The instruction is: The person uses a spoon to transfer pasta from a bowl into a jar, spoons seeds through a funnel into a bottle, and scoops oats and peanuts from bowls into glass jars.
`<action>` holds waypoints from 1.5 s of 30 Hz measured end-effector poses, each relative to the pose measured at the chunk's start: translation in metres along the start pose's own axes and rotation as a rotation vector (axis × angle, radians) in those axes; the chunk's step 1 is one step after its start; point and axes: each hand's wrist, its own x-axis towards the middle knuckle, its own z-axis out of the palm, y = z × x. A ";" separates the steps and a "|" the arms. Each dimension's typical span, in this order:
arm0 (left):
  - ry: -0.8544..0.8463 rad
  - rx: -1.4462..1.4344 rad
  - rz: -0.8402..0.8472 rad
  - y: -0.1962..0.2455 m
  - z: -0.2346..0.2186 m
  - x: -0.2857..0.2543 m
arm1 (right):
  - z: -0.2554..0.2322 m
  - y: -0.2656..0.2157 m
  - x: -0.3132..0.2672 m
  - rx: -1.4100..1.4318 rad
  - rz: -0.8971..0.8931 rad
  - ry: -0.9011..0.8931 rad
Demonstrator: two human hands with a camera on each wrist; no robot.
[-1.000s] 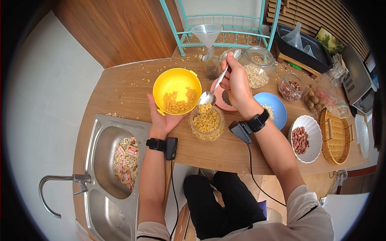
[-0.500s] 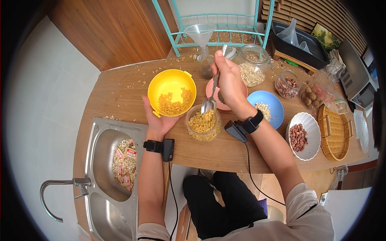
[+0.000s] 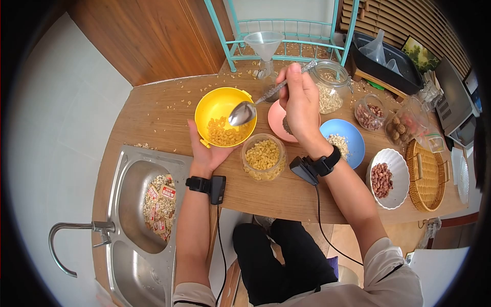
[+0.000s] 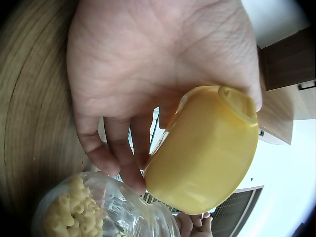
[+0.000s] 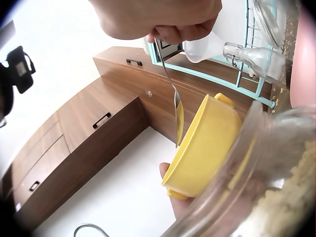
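My left hand (image 3: 205, 150) holds a yellow bowl (image 3: 203, 110) by its near side, the thumb along its outer wall. The bowl is tilted and has macaroni (image 3: 227, 134) inside. My right hand (image 3: 300, 100) grips the handle of a metal spoon (image 3: 242, 113). Its head is over the bowl's right side and looks bare and shiny. In the right wrist view the spoon (image 5: 177, 116) points down beside the rim of the bowl (image 5: 210, 153). A clear round jar (image 3: 264, 175) filled with macaroni stands on the counter just right of the left hand.
A pink plate (image 3: 277, 115) and a blue plate (image 3: 355, 140) lie near the right hand. Behind stand a bottle with a funnel (image 3: 264, 46) and an oat jar (image 3: 330, 97). A white bowl (image 3: 391, 197) of nuts is at right, a sink (image 3: 135, 204) at left.
The spoon was over the jar, tipped down at its macaroni. My right hand has since brought it left and up over the yellow bowl. My left hand keeps its hold on the bowl.
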 end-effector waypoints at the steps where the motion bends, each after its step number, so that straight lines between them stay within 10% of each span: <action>1: -0.003 0.007 -0.004 0.000 -0.001 0.000 | 0.002 0.002 -0.001 -0.042 -0.042 -0.024; 12: -0.015 -0.013 -0.004 0.001 0.001 0.000 | 0.000 0.016 0.000 -0.304 -0.167 -0.162; 45: 0.042 0.029 -0.003 0.000 0.004 -0.001 | 0.006 0.033 0.013 -0.173 0.238 -0.180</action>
